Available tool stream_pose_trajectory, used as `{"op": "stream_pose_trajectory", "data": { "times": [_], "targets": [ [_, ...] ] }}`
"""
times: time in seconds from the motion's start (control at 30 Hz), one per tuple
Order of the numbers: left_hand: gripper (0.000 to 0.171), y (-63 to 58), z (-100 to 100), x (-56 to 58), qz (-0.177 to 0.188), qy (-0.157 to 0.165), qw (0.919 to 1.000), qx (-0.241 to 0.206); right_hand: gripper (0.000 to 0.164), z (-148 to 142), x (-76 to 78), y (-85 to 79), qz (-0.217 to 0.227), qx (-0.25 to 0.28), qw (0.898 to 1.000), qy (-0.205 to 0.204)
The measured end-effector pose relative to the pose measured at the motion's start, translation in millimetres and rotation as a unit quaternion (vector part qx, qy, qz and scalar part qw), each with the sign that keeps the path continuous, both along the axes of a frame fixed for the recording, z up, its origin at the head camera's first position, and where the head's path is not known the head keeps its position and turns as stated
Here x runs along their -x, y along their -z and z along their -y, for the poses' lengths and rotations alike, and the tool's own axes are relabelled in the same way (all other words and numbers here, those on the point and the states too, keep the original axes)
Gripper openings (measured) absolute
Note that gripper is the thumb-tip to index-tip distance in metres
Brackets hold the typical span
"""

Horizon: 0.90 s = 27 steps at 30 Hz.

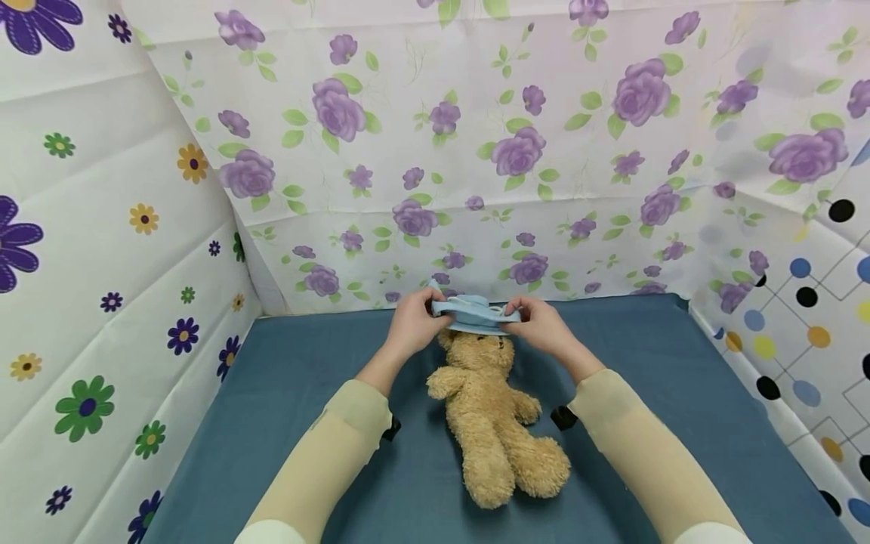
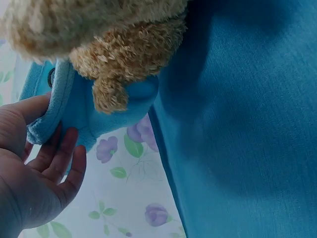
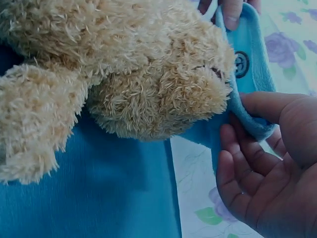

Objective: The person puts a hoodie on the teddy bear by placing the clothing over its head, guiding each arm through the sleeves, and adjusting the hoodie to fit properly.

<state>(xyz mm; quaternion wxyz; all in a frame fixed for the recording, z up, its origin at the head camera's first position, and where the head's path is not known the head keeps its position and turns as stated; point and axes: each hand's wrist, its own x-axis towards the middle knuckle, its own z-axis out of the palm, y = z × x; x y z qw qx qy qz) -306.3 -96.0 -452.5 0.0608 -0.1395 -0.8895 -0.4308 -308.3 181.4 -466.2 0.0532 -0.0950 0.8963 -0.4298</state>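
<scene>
A tan plush teddy bear (image 1: 481,397) lies on its back on the blue surface, its head toward the back wall. At the top of its head is a small light blue fleece garment (image 1: 476,313) with a thick hem and a round dark badge; its exact kind is unclear. My left hand (image 1: 416,317) pinches the garment's left edge, the thumb on the hem (image 2: 44,124) and the fingers beneath. On the other side my right hand (image 1: 542,325) pinches the right edge between thumb and fingers. The fleece hides the top of the bear's head.
A blue cloth (image 1: 326,370) covers the work surface. Behind it rises a white sheet with purple roses (image 1: 421,219). Flower-patterned (image 1: 88,408) and dotted (image 1: 809,378) sheets stand along the left and right sides.
</scene>
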Motion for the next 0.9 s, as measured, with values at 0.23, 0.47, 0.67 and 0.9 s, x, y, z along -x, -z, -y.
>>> {"op": "stream_pose_trajectory", "data": {
  "times": [0.23, 0.47, 0.67, 0.9],
  "targets": [
    [0.02, -0.8, -7.2, 7.5, -0.013, 0.004, 0.9998, 0.012, 0.018, -3.9, 10.1, 1.9, -0.006, 0.003, 1.0, -0.003],
    [0.021, 3.7, -13.3, 13.2, -0.037, -0.001, 0.9983, 0.045, 0.015, -5.3, 26.1, 11.0, -0.027, -0.01, 0.999, -0.021],
    [0.026, 23.5, -15.4, 18.3, -0.015, -0.02, 0.996, 0.086, 0.015, -2.3, 33.6, 33.4, -0.065, -0.038, 0.996, -0.038],
    [0.035, 46.6, -12.6, 21.7, 0.008, -0.047, 0.9912, 0.123, 0.023, 1.7, 30.6, 55.1, -0.054, -0.099, 0.993, -0.03]
  ]
}}
